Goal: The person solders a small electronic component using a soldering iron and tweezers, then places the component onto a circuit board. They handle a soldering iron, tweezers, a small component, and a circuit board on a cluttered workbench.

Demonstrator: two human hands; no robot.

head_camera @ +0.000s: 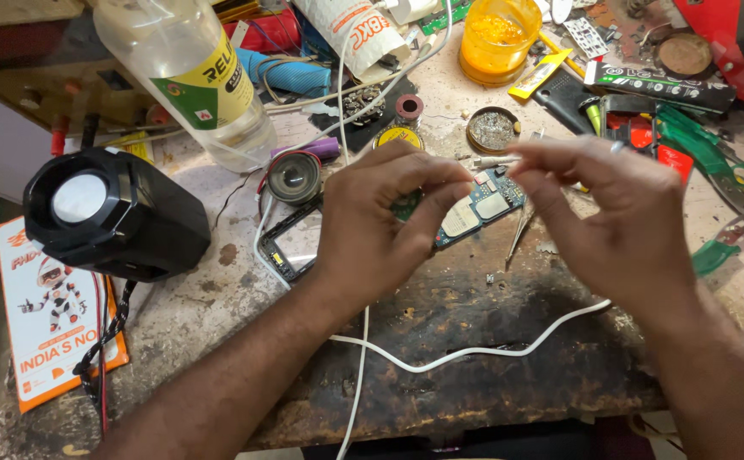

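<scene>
Circuit board, a small phone board with metal shield cans, lies on the worktop directly below and between both hands. The left hand holds its thumb and forefinger pinched together above the board's left end; whether anything sits in that grip cannot be told. The right hand likewise closes its fingertips toward the left hand, pinching something thin and blurred near a small metal-tipped part; the content of this grip cannot be identified. Both wrists are raised, palms turned inward, forearms entering from the lower edge.

Tweezers lie just beside the board, under the right hand. A white cable runs across the worktop below both hands. A black phone frame and a small round speaker lie to the left of the left hand.

Containers beyond the hands: a round open tin holding grey residue; a yellow jar with orange-yellow content; a clear plastic bottle, tilted, with clear liquid in its lower end. A black lamp stands well to the left, above an orange printed card.
</scene>
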